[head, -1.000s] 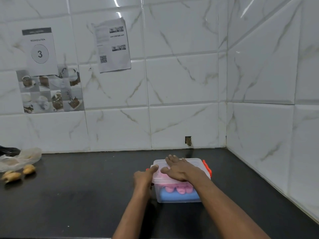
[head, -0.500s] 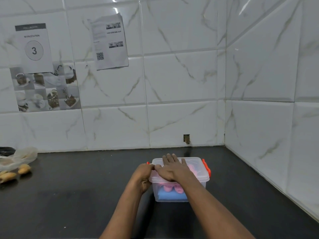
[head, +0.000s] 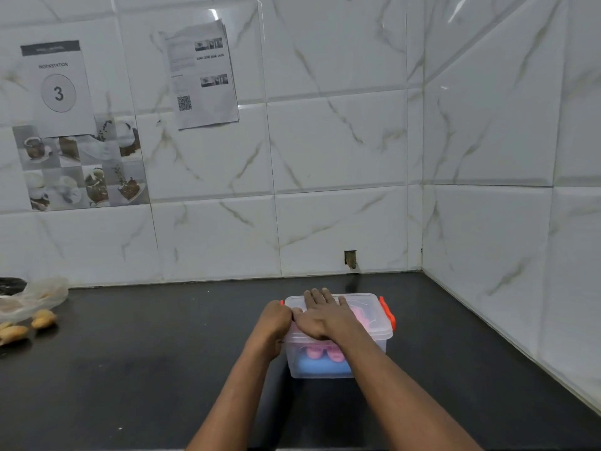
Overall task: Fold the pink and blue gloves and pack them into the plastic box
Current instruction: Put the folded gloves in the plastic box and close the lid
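The right hand (head: 320, 319) lies flat, fingers spread, on the lid of the clear plastic box with orange latches (head: 374, 345). Below its fingers, folded pink gloves (head: 320, 352) sit above blue gloves (head: 320, 366). The left hand (head: 274, 319) curls against the box's left edge, beside those fingers.

Left paper sheet (head: 55, 87) on the tiled wall is showing "WORKSTATION" w/ a big "3" in a circle below; the dark header strip at its top is too blurred to read. 2nd sheet (head: 201, 76), to the right, is carrying a QR code (head: 184, 103) plus small photos and fine print, all illegible.
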